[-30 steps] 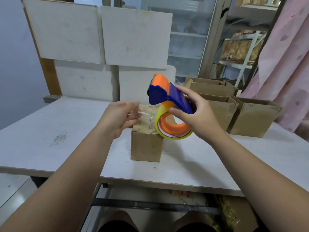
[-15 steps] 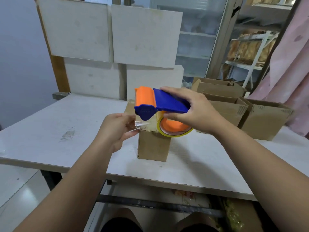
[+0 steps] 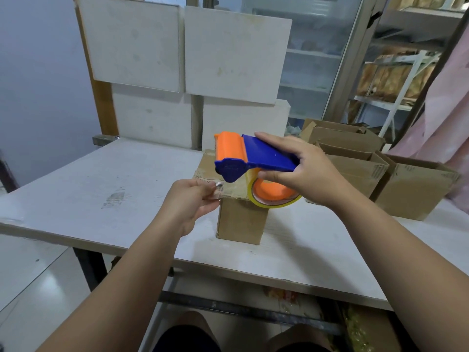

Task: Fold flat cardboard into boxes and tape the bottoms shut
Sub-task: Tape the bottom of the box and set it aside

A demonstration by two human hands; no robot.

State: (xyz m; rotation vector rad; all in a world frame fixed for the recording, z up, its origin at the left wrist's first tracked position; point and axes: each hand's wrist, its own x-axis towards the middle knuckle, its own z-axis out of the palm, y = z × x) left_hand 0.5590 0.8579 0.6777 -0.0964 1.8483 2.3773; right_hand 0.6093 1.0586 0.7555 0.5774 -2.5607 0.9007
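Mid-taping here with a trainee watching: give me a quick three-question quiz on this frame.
1. True or false: the right hand holds the tape dispenser over the box.
2. What does the left hand pinch? A) a box flap B) the loose tape end C) scissors
3. Fill in: the open boxes stand on the table to the person's ____.
Key: 1 true; 2 B; 3 right.
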